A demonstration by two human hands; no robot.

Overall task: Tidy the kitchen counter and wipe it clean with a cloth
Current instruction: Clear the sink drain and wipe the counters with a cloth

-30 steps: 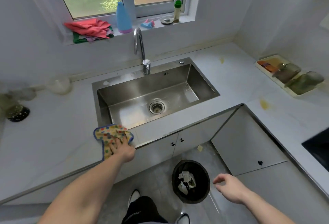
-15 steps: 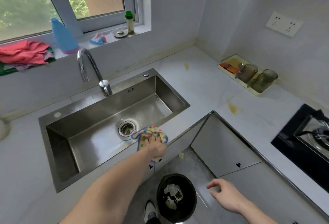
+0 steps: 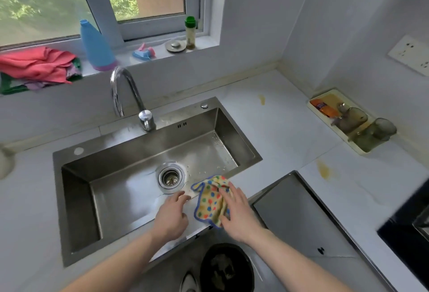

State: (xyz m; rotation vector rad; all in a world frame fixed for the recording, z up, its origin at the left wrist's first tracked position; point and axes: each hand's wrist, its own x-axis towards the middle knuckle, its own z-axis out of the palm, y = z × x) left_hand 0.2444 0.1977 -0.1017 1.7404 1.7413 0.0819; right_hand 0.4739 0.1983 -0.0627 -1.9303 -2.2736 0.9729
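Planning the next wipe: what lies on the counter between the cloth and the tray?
Head view: bare counter from cloth to tray; the stains lie off that line.

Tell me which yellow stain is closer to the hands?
The bigger stain, by the stove and the counter's inner corner, is closer to the hands. The small stain sits far back near the wall, behind the sink.
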